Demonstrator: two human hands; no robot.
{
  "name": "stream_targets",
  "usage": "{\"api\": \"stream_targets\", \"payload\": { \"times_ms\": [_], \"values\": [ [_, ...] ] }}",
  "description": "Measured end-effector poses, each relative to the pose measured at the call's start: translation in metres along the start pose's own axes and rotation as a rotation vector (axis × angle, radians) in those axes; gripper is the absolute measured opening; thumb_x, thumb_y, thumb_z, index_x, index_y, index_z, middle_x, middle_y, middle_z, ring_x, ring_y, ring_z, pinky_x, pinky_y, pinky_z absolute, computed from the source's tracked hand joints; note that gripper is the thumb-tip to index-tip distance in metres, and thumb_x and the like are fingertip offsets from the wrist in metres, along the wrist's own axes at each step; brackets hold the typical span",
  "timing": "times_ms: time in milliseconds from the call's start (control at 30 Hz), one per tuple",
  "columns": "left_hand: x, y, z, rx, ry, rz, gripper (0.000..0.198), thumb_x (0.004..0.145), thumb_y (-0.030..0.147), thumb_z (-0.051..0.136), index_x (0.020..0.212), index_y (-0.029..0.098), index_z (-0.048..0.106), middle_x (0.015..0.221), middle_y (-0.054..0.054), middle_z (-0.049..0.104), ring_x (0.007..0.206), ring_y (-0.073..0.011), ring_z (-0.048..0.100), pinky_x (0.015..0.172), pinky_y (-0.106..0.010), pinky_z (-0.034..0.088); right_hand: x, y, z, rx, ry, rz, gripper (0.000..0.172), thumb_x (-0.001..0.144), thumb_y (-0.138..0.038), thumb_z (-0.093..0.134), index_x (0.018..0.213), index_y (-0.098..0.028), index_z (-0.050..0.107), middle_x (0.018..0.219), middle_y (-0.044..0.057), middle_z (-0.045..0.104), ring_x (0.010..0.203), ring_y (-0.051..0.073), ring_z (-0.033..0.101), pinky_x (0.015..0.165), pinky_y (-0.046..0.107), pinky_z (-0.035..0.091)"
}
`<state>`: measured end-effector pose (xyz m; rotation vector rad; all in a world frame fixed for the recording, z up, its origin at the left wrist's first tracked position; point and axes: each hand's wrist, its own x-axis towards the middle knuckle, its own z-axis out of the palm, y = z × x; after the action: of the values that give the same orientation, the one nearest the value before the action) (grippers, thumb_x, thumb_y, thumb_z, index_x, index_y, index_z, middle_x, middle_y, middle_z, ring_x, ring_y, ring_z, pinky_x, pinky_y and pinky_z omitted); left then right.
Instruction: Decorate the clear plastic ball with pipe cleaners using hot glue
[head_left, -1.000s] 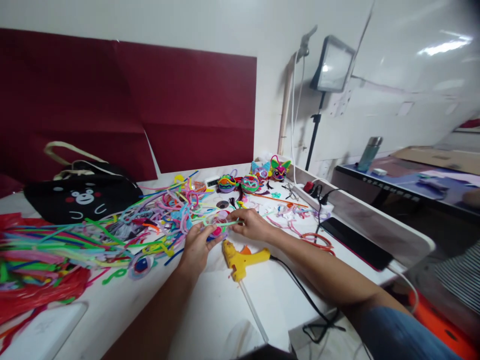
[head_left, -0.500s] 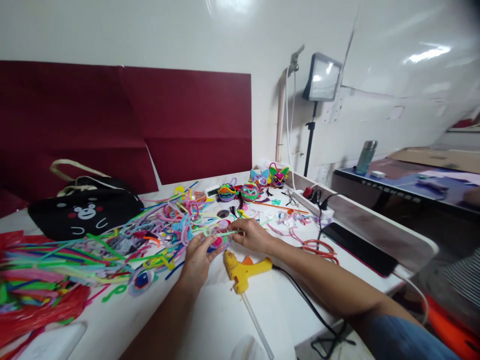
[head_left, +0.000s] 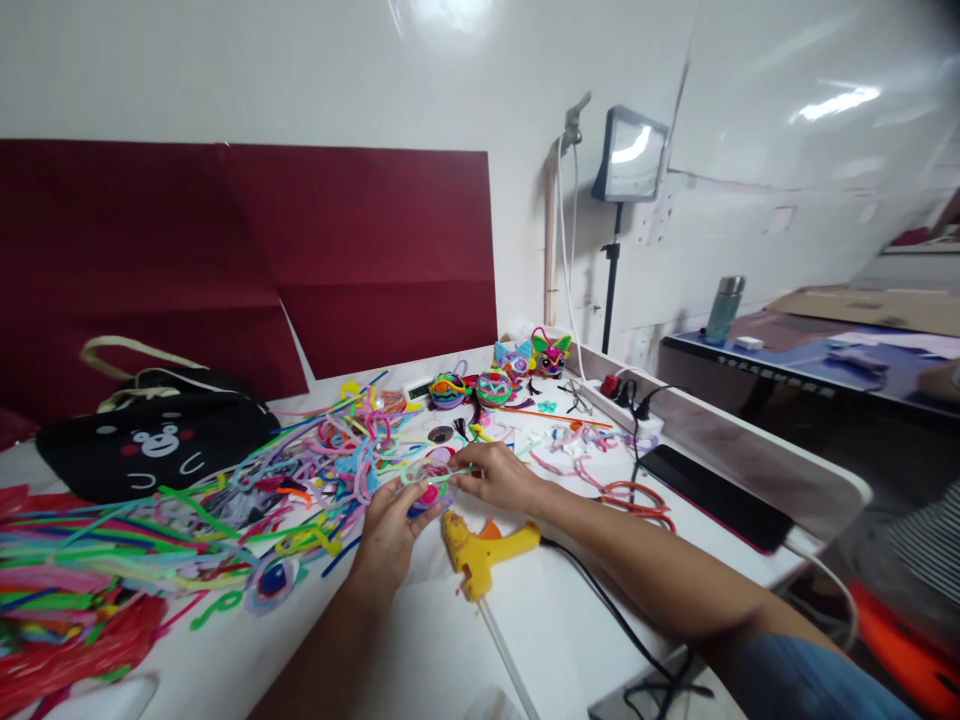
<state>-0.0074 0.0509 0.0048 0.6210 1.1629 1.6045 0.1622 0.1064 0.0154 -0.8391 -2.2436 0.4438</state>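
My left hand [head_left: 388, 530] is closed at the near left of a small round clear-and-purple ornament [head_left: 430, 496] with a bright pink spot. Over its top runs a pale green pipe cleaner [head_left: 412, 474], its strand curved. The far end of that strand is pinched by my right hand [head_left: 496, 474], whose fingers bend inward at the ornament's right side. Parts of the ornament are hidden behind my fingers. Just below both hands lies a yellow hot glue gun [head_left: 484, 550] with a clear glue stick [head_left: 506, 652] in its back.
Loose pipe cleaners [head_left: 217, 540] spread over the left side, by a black bag [head_left: 157, 440]. Finished colourful ornaments [head_left: 495, 386] stand at the back. A phone [head_left: 716, 497], a power strip [head_left: 630, 412] and cables lie right. A lamp [head_left: 636, 155] stands behind.
The pale green pipe cleaner has gone from nearly straight to curved over the ornament. My right hand has come slightly closer to my left. The whole view has shifted a little.
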Motion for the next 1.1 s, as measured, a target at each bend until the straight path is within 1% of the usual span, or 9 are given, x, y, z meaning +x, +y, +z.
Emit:
{"api": "stream_targets", "payload": {
  "times_ms": [233, 433, 600, 733, 800, 833, 933, 1000, 1100],
  "values": [
    [0.001, -0.001, -0.001, 0.004, 0.016, 0.000, 0.020, 0.071, 0.006, 0.070, 0.072, 0.020, 0.055, 0.086, 0.001, 0.063, 0.073, -0.0142, 0.064, 0.059, -0.025, 0.058, 0.000, 0.000, 0.000, 0.003, -0.003, 0.005, 0.019, 0.087, -0.026, 0.062, 0.098, -0.015, 0.073, 0.092, 0.007, 0.074, 0.074, 0.014, 0.064, 0.067, 0.022, 0.044],
    [0.002, -0.002, -0.002, 0.001, 0.001, -0.004, 0.021, 0.070, 0.006, 0.071, 0.071, 0.019, 0.055, 0.085, 0.000, 0.064, 0.073, -0.0136, 0.063, 0.062, -0.025, 0.058, 0.000, 0.001, 0.003, 0.023, -0.011, 0.016, 0.018, 0.086, -0.025, 0.063, 0.099, -0.016, 0.072, 0.095, 0.006, 0.073, 0.078, 0.014, 0.065, 0.071, 0.022, 0.045],
    [0.001, 0.000, -0.002, 0.009, 0.008, -0.025, 0.021, 0.070, 0.007, 0.072, 0.071, 0.019, 0.055, 0.083, 0.000, 0.065, 0.073, -0.0145, 0.064, 0.060, -0.025, 0.058, -0.003, 0.004, 0.008, 0.028, -0.014, 0.020, 0.016, 0.086, -0.026, 0.064, 0.097, -0.018, 0.073, 0.092, 0.005, 0.074, 0.078, 0.015, 0.065, 0.072, 0.023, 0.046],
    [0.000, 0.001, -0.001, -0.012, 0.015, -0.014, 0.021, 0.070, 0.006, 0.071, 0.070, 0.019, 0.054, 0.082, 0.000, 0.064, 0.073, -0.0145, 0.064, 0.060, -0.026, 0.059, 0.002, 0.004, 0.003, 0.002, -0.008, 0.043, 0.025, 0.092, -0.036, 0.057, 0.100, -0.017, 0.072, 0.091, 0.004, 0.074, 0.076, 0.014, 0.066, 0.069, 0.022, 0.047],
    [0.001, 0.000, -0.001, -0.029, 0.025, -0.013, 0.022, 0.069, 0.005, 0.071, 0.071, 0.019, 0.054, 0.080, 0.001, 0.063, 0.072, -0.0142, 0.064, 0.060, -0.027, 0.059, 0.015, 0.006, -0.007, -0.112, -0.007, 0.083, 0.029, 0.095, -0.037, 0.052, 0.107, -0.017, 0.069, 0.099, 0.005, 0.074, 0.083, 0.014, 0.068, 0.073, 0.021, 0.048],
    [0.001, 0.000, -0.001, -0.037, 0.028, -0.016, 0.023, 0.068, 0.005, 0.072, 0.071, 0.019, 0.054, 0.078, 0.001, 0.063, 0.070, -0.0140, 0.063, 0.061, -0.027, 0.059, 0.024, 0.008, -0.013, -0.228, -0.017, 0.100, 0.030, 0.095, -0.035, 0.051, 0.112, -0.016, 0.067, 0.107, 0.006, 0.073, 0.090, 0.014, 0.068, 0.078, 0.021, 0.048],
    [0.002, -0.002, -0.001, -0.048, 0.017, -0.027, 0.026, 0.066, 0.007, 0.075, 0.072, 0.019, 0.053, 0.075, 0.002, 0.061, 0.068, -0.0139, 0.063, 0.062, -0.028, 0.060, 0.061, 0.021, -0.027, -0.355, -0.045, 0.126, 0.035, 0.092, -0.029, 0.053, 0.123, -0.013, 0.062, 0.121, 0.013, 0.067, 0.103, 0.021, 0.065, 0.089, 0.029, 0.047],
    [0.001, -0.003, 0.000, -0.047, 0.020, -0.034, 0.026, 0.066, 0.007, 0.075, 0.073, 0.019, 0.053, 0.074, 0.001, 0.061, 0.068, -0.0139, 0.064, 0.061, -0.028, 0.060, 0.087, 0.034, -0.027, -0.434, -0.093, 0.130, 0.037, 0.088, -0.021, 0.056, 0.124, -0.012, 0.061, 0.123, 0.015, 0.065, 0.110, 0.025, 0.062, 0.092, 0.032, 0.046],
    [0.000, -0.003, 0.000, -0.050, 0.043, -0.051, 0.024, 0.068, 0.005, 0.073, 0.078, 0.017, 0.054, 0.074, 0.001, 0.062, 0.068, -0.0132, 0.064, 0.060, -0.027, 0.060, 0.117, 0.053, -0.013, -0.542, -0.180, 0.117, 0.040, 0.084, -0.012, 0.054, 0.124, -0.013, 0.061, 0.133, 0.015, 0.058, 0.119, 0.026, 0.056, 0.098, 0.033, 0.043]
  ]
}}
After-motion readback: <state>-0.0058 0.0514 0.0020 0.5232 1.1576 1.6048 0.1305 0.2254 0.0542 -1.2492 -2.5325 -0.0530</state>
